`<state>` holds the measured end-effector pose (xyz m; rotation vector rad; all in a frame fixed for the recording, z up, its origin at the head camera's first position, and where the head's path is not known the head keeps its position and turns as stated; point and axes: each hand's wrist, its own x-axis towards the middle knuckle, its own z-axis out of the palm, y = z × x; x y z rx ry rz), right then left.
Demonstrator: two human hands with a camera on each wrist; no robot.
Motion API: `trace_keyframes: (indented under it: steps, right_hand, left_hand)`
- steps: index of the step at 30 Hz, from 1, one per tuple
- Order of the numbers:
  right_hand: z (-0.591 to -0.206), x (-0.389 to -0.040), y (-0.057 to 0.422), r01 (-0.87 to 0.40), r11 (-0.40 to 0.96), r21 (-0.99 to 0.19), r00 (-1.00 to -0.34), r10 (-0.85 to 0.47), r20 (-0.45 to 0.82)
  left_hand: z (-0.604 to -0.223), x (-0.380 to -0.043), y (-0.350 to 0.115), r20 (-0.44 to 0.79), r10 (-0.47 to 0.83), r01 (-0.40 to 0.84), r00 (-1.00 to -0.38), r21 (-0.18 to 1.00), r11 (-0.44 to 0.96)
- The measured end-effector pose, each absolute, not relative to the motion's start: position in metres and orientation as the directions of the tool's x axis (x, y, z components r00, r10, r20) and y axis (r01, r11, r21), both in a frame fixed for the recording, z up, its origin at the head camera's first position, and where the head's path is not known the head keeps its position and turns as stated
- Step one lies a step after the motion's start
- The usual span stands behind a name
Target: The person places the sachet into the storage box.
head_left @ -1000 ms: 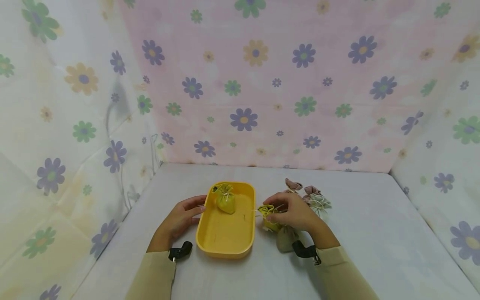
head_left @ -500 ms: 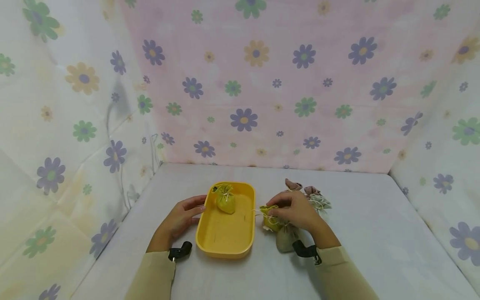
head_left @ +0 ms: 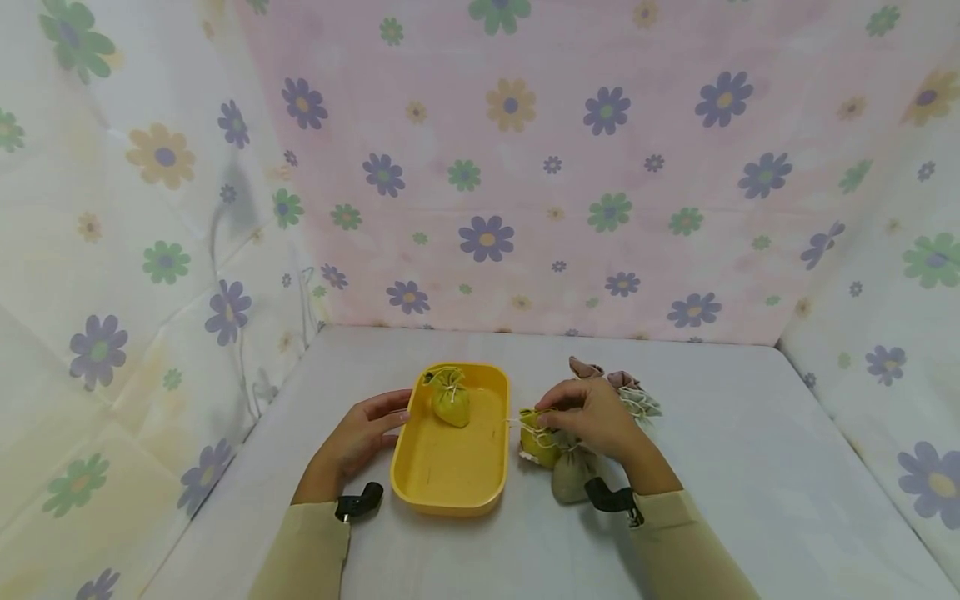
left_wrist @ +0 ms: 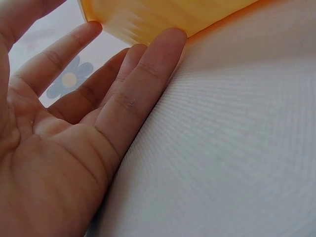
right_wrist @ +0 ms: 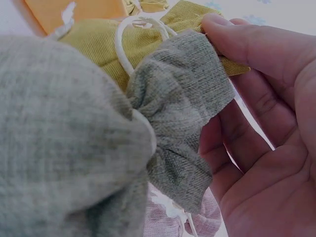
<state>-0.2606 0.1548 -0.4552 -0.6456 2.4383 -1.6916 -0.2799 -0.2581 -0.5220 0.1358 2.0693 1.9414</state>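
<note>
While the tray [head_left: 450, 479] sits on the white table [head_left: 750, 467], we start at its right, near side: a grey bag [head_left: 572, 482] rests there, its tied neck just below the right hand [head_left: 600, 421]. Slightly farther and closer to the tray, just off its right wall, is the yellow bag [head_left: 543, 450]; thumb and finger pinch the edge of its mouth. Left hand [head_left: 363, 433] at the tray's left wall, fingers loosely extended, tips touching, nothing gripped.

For good handling, we would take a fuller fold of cloth rather than string, and lift straight up, since the grey bag lies against the yellow one and loose cords could snag. On the left, light contact seems enough; a hard push might slide the tray.

Farther along, a second yellow bag [head_left: 452, 408] lies inside the tray at its far left. Beyond its right side we note a pale bag [head_left: 641, 404] and, behind that, pink bags [head_left: 625, 382], partly hidden by the hand. Flowered curtain [head_left: 510, 167] last.

Right wrist view: grey ruffled mouth in front of the yellow cloth, an overlap the head view mostly covers. Left wrist view: fingertips meeting the tray's outer wall, though not what lies inside.
</note>
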Motion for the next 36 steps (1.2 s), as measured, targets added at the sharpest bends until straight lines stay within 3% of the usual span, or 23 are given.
trace_keyframes:
  steps: [17,23,36]
  right_hand:
    - [-0.437,-0.265,0.148,-0.427,0.357,-0.831,-0.873,-0.403,0.275]
    - [-0.431,-0.266,0.145,-0.372,0.354,-0.858,-0.895,-0.381,0.23]
    - [-0.415,-0.27,0.135,-0.385,0.362,-0.849,-0.894,-0.374,0.246]
  left_hand:
    - [-0.522,-0.281,-0.257,-0.141,0.287,-0.13,-0.947,0.99,0.057]
    - [-0.522,-0.282,-0.257,-0.148,0.284,-0.137,-0.947,0.989,0.058]
    - [-0.524,-0.281,-0.257,-0.156,0.266,-0.141,-0.951,0.987,0.076]
